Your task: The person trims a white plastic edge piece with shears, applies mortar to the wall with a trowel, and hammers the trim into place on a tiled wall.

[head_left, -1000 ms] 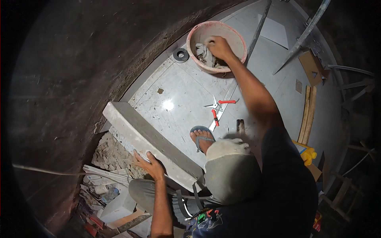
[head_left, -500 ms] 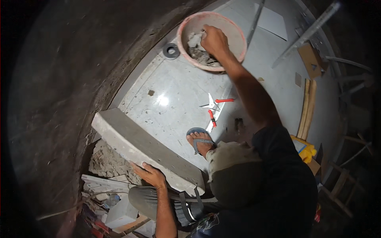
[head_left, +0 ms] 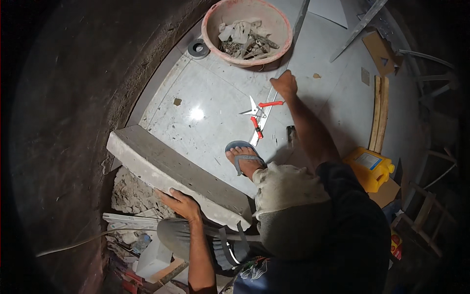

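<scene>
My left hand (head_left: 181,203) rests with fingers apart against the pale side of a long grey concrete-like ledge (head_left: 181,171). Out over the tiled floor (head_left: 210,137) is my right hand (head_left: 285,85), its fingers curled closed beside a narrow metal strip (head_left: 274,91). Anything inside those fingers is hidden. Between that hand and my sandalled foot (head_left: 245,159) lie red-handled snips (head_left: 255,111), their blades spread. Beyond them stands a pinkish round tub (head_left: 210,41) holding rubble and scraps (head_left: 245,36).
A grey ring-shaped roll (head_left: 198,49) lies beside the tub. Loose rubble (head_left: 132,193) and boxes (head_left: 154,259) fill the space beyond the ledge's near side. To the right are a yellow jug (head_left: 367,166), wooden strips (head_left: 379,115) and a slanting metal bar (head_left: 357,29).
My right hand has come out of the tub and moved nearer, down to beside the metal strip. My left hand stays against the ledge. The view has shifted slightly.
</scene>
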Available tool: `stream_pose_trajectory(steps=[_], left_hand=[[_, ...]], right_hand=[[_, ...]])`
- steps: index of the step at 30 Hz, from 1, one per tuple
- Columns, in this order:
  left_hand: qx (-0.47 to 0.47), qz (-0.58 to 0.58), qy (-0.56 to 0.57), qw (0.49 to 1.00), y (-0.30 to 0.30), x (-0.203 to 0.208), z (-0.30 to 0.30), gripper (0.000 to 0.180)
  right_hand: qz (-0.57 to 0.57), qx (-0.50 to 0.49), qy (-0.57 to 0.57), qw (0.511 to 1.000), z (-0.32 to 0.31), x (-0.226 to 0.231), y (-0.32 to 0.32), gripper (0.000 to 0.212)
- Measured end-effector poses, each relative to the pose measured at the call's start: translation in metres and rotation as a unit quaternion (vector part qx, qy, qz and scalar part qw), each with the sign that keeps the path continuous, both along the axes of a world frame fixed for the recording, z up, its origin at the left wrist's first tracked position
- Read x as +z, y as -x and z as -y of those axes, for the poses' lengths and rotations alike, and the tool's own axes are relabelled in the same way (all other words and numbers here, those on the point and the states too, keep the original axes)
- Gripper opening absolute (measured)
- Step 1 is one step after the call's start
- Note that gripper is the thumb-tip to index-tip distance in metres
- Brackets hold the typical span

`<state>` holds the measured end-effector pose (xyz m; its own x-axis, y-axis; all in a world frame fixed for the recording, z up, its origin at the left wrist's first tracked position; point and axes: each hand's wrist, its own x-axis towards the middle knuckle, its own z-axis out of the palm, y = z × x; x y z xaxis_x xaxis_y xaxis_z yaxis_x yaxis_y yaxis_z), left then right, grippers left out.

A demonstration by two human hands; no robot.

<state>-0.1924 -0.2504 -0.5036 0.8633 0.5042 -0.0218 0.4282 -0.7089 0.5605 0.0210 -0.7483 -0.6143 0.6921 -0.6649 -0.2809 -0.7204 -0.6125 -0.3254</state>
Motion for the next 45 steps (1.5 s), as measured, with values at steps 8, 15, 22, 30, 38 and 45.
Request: stream_pose_trajectory(steps=[8, 15, 22, 30, 38, 45], left_hand=[[0.002, 0.001, -0.008, 1.0, 0.0, 0.0, 0.004, 0.066], [0.011, 0.027, 0.021, 0.999, 0.005, -0.006, 0.001, 0.064], [0.007, 0.019, 0.015, 1.0, 0.003, -0.004, 0.0, 0.066], [0.008, 0.019, 0.034, 0.999, 0.002, -0.004, 0.001, 0.065], [0.014, 0.015, 0.012, 1.0, 0.002, -0.001, 0.003, 0.064], [0.007, 0.016, 0.029, 0.999, -0.001, 0.006, 0.007, 0.064]], right_hand=[[-0.022, -0.034, 0.041, 0.998, 0.076, 0.079, -0.077, 0.053], [-0.027, -0.033, -0.006, 0.999, 0.035, -0.027, -0.021, 0.071], [0.29, -0.042, 0.131, 0.947, 0.061, 0.147, -0.107, 0.026], [0.01, 0.549, -0.048, 0.835, -0.065, 0.119, -0.221, 0.019], [-0.085, 0.498, 0.165, 0.847, -0.04, 0.07, -0.244, 0.025], [-0.103, 0.553, 0.164, 0.81, -0.041, 0.066, -0.235, 0.026]])
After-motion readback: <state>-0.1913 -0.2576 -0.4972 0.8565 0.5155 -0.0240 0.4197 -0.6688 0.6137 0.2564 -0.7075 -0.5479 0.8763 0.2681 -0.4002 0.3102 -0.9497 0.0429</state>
